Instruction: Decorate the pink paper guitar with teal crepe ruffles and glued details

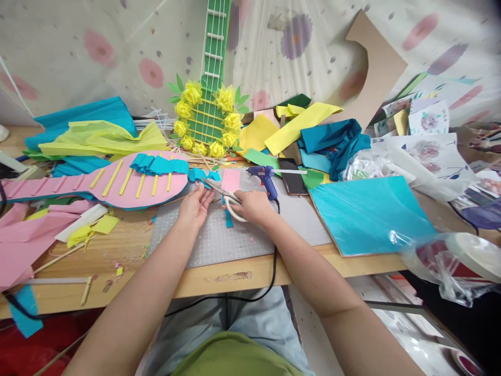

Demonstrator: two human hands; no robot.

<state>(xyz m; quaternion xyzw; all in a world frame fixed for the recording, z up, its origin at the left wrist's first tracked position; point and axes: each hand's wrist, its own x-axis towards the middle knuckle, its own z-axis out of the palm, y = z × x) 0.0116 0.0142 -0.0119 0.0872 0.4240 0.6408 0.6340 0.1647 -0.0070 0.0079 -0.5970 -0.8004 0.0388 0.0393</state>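
Head view: near the centre, the right hand (pixel 253 206) is closed round the handles of the scissors (pixel 228 196), their blades at the blue strip (pixel 196 174) beside the left hand (pixel 193 208), half open, fingers curled; whether it grips the strip, I cannot tell. With fingertips this near the blades, a slip could nick skin or skew a cut. At lower centre, the slack cord (pixel 274 269) could snag the right forearm, dragging the glue gun (pixel 266 181).

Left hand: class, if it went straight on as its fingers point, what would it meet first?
Most likely the scissor blades, just beyond the left hand, though depth is unclear.
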